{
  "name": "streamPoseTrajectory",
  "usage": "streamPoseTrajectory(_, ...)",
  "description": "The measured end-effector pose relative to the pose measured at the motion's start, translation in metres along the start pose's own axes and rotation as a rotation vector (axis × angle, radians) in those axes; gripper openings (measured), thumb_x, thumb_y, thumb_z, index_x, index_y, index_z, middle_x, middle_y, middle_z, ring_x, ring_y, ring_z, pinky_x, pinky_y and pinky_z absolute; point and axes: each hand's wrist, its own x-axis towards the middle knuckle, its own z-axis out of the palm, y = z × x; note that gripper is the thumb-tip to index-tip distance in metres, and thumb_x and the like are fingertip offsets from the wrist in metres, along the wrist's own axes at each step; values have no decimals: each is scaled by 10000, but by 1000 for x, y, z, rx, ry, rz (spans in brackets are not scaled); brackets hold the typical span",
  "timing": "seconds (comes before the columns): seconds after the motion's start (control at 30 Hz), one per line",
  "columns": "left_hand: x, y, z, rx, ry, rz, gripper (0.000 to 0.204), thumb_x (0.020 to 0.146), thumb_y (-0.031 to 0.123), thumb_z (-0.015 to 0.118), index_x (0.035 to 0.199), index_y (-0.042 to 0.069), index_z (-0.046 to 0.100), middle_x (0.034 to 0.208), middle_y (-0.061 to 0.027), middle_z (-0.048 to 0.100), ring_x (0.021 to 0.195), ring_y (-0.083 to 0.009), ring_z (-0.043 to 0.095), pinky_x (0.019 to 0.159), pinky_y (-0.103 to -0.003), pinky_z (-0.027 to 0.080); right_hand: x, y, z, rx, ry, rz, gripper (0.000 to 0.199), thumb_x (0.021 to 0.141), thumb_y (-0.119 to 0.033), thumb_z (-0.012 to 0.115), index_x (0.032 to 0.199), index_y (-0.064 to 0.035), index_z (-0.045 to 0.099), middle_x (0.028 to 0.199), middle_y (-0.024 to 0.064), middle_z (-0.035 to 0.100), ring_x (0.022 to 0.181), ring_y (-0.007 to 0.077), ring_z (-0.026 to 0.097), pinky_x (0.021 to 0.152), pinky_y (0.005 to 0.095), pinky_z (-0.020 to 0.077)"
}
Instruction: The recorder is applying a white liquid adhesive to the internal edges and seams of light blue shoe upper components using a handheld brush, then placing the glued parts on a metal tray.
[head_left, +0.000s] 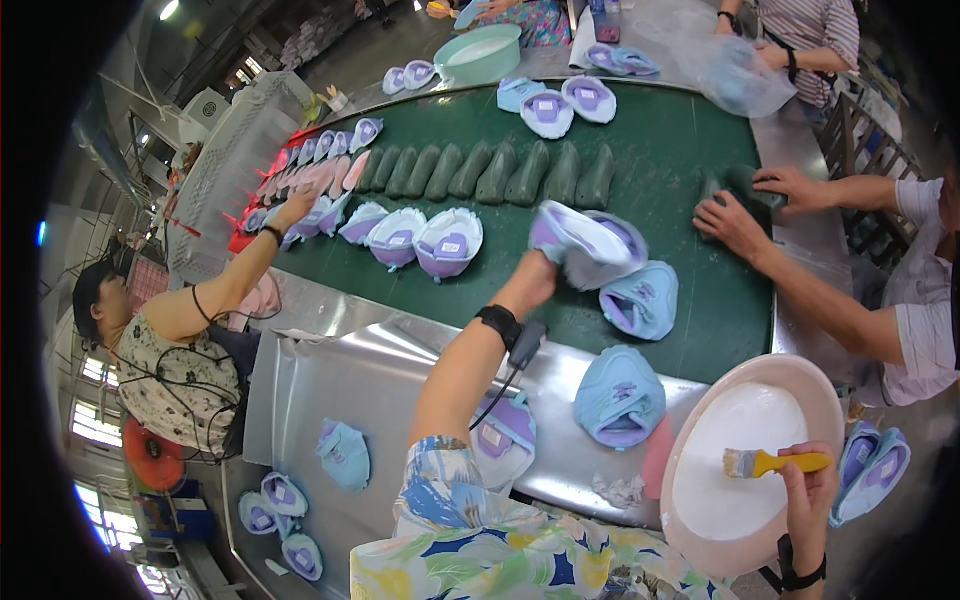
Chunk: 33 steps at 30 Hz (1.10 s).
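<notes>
My left hand (537, 277) is closed on a purple-and-white shoe upper (585, 245), blurred and held over the green belt. Behind it shows part of another purple shoe piece; whether I hold that too is unclear. A light blue shoe upper (640, 300) lies on the belt just below. My right hand (812, 490) grips a paintbrush (780, 463) by its yellow handle. The bristles are over the white liquid (735, 510) in a pale pink basin (820, 405). Between my arms, another blue shoe upper (620, 395) rests on the metal table edge.
Dark green shoe lasts (490, 175) form a row along the belt (400, 290), with shoe uppers on both sides. A co-worker's hands (735, 220) touch lasts at the right; another co-worker's arm (225, 270) reaches in from the left. More uppers (345, 455) lie on the metal table (400, 385).
</notes>
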Motion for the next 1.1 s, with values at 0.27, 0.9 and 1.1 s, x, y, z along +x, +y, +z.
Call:
streamPoseTrajectory(0.27, -10, 25, -86, -148, 129, 359, 229, 978, 24, 506, 1185, 109, 560, 1007, -86, 607, 891, -223, 624, 760, -308, 540, -3, -6, -3, -24, -88, -17, 187, 973, -65, 594, 1143, -3, 545, 1066, 112, 610, 979, 151, 605, 874, 264, 493)
streamPoseTrajectory(0.9, -71, -30, 117, 1524, -74, 626, 606, 781, 250, 750, 1339, 115, 556, 1360, -234, 495, 1272, -447, 468, 1049, -509, 419, -35, 15, -28, -29, 46, -60, 159, 888, -42, 659, 1034, -1, 611, 990, 112, 669, 915, 214, 640, 849, 301, 478)
streamPoseTrajectory(1.1, -69, -45, 104, 1371, 114, 817, 116, 772, 108, 607, 820, 49, 694, 890, -212, 664, 911, -417, 638, 782, -494, 521, -44, 19, -42, -36, -23, -127, 163, 886, -32, 651, 1042, -2, 617, 1006, 110, 674, 930, 232, 653, 859, 317, 486)
